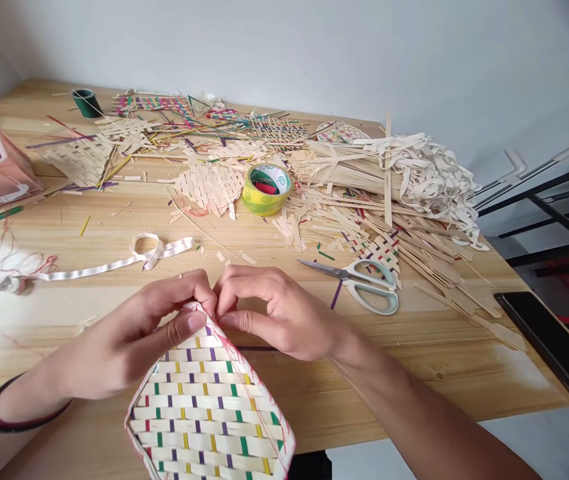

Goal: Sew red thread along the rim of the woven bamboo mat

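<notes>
A woven bamboo fan panel (pixel 209 407), pale with purple, yellow, green and red strips, is held upright near the table's front edge. White binding tape runs round its rim, with red thread stitched along the right side. My left hand (pixel 149 333) pinches its top corner between thumb and fingers. At that same corner my right hand (pixel 274 310) has thumb and forefinger pressed together; whatever is between them is too small to make out. Red thread trails down the panel from there.
Scissors (pixel 364 280) lie right of my hands. Beyond are a tape roll (pixel 267 190), woven pieces (pixel 209 187), loose bamboo strips (pixel 434 260) and a heap of white ribbon (pixel 424 170). A white ribbon length (pixel 109 269) lies left, a black phone (pixel 547 347) at the right edge.
</notes>
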{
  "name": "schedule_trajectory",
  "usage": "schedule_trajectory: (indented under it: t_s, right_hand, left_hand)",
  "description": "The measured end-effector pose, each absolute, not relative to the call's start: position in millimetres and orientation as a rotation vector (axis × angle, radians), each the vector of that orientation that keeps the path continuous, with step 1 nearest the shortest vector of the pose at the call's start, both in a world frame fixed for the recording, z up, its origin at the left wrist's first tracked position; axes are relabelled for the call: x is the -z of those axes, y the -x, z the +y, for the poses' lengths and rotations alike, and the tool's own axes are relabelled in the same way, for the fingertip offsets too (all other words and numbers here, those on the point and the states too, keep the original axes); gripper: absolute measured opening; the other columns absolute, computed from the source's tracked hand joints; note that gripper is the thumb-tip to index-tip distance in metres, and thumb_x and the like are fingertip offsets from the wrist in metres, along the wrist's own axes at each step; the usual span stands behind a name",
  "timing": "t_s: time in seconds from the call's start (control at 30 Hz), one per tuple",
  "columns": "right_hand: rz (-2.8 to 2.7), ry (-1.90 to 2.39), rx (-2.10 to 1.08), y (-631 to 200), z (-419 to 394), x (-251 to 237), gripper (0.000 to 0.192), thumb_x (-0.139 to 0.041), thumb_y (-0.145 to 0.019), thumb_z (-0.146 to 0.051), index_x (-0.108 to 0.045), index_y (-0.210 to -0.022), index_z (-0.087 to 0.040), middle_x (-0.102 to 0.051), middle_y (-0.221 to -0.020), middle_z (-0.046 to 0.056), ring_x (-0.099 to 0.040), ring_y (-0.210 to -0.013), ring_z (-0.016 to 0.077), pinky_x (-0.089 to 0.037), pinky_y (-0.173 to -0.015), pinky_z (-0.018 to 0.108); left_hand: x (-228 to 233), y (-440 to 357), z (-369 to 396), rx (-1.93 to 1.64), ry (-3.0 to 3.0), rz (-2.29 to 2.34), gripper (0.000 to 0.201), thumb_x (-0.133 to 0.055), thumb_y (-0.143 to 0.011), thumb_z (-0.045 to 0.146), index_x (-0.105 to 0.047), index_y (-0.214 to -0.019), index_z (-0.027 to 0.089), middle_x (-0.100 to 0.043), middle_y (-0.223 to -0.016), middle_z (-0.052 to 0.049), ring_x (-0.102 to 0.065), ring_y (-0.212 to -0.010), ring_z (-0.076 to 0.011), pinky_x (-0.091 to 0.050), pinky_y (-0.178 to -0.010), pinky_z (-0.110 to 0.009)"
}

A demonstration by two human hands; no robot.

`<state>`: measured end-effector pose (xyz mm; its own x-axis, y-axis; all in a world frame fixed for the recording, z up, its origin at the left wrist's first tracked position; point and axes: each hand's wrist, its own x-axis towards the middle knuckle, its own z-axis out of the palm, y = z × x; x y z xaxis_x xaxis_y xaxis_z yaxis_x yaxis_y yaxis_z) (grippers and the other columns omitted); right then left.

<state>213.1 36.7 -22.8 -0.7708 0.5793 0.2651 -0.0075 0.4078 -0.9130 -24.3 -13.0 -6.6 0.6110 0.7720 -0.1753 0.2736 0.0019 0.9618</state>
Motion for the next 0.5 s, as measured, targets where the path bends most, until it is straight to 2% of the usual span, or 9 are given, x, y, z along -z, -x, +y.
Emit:
schedule_trajectory:
  t_s: [0.23,0.4,0.5]
  right_hand:
    - [-2.118,0.553,-1.380,-215.6,42.6,23.9,0.019,-0.064,-0.098,-0.008,-0.065,-0.082,-0.018,-0.065,-0.086,0.001,-0.062,-0.083,0.0143,-0.050,-0.080,0.029]
    - [-1.904,0.744,-1.471,-227.6,52.3,19.2,0.012,-0.072,-0.097,-0.022,-0.070,-0.086,-0.017,-0.066,-0.088,0.001,-0.062,-0.082,0.0134,-0.050,-0.077,0.028]
    - [-1.700,0.760,-1.504,-235.0,58.8,18.8,0.011,-0.074,-0.095,-0.025,-0.072,-0.087,-0.018,-0.067,-0.088,0.000,-0.061,-0.079,0.0122,-0.050,-0.076,0.027]
  left_hand:
    - [2.8,34.7,-15.0,-0.578,-1.599,0.897,0.030,-0.039,-0.114,0.041,-0.056,-0.096,0.023,-0.052,-0.090,-0.001,-0.051,-0.083,-0.0178,-0.043,-0.074,-0.031]
    - [-0.2,36.4,-13.9,-0.595,-1.641,0.940,0.028,-0.041,-0.113,0.038,-0.057,-0.095,0.023,-0.054,-0.088,-0.002,-0.051,-0.076,-0.0163,-0.041,-0.065,-0.030]
    - [-0.3,35.6,-13.1,-0.603,-1.668,0.947,0.028,-0.040,-0.113,0.038,-0.057,-0.097,0.024,-0.056,-0.089,-0.002,-0.054,-0.076,-0.0160,-0.043,-0.066,-0.029]
